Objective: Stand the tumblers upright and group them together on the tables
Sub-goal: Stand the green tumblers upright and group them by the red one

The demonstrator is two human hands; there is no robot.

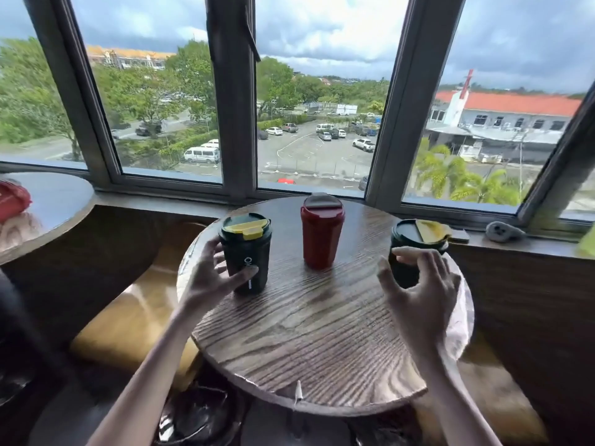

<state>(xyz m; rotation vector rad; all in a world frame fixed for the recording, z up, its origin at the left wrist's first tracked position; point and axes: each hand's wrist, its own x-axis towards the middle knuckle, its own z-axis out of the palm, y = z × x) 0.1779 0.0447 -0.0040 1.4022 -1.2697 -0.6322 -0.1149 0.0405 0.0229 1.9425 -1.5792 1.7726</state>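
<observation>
Left hand [212, 278] has its fingers curled round the left dark tumbler [246, 252], upright near the table [309, 317] edge, probably to slide it inward. The red tumbler [322, 233] stands upright at centre-back. Right hand [421, 294] hovers with fingers spread loosely by the upright right dark tumbler [405, 235], no grip.

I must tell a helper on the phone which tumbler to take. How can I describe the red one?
On the round wooden table by the window stand three tumblers. The red tumbler is the middle one, nearest the glass. Its neighbours, the left dark tumbler and the right dark tumbler, have yellow lid flaps.
</observation>
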